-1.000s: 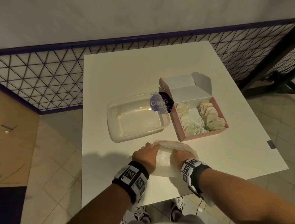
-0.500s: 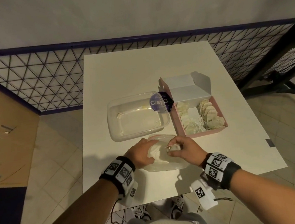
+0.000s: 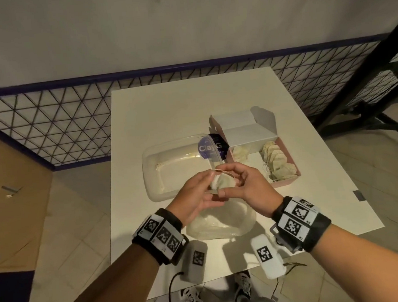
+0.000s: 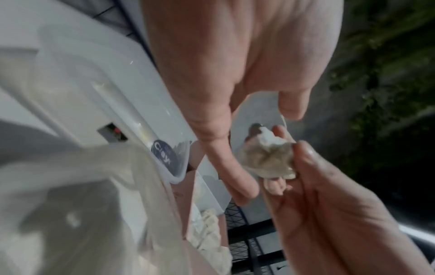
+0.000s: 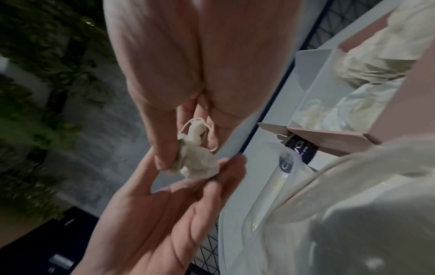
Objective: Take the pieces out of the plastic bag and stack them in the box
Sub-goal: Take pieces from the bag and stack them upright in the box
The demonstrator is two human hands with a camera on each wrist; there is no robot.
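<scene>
Above the table's near half, both hands hold one small cream piece (image 3: 222,183) with a string loop. My right hand (image 3: 233,176) grips its body between thumb and fingers; the right wrist view shows this piece (image 5: 197,161) closely. My left hand (image 3: 210,175) pinches the string end, with fingertips against the piece (image 4: 268,160). Below the hands, the crumpled clear plastic bag (image 3: 223,225) lies on the table. Farther right, the pink box (image 3: 289,180) stands with its lid up and holds several stacked pieces (image 3: 277,161).
A clear plastic container (image 3: 170,162) with a round dark label sits left of the box, just beyond my hands. The white table (image 3: 190,108) ends near my body. A mesh fence runs behind it and a black frame stands at the right.
Both hands came up off the bag, which now lies loose on the table. The right hand drew one piece out, and the left hand took hold of its string.
</scene>
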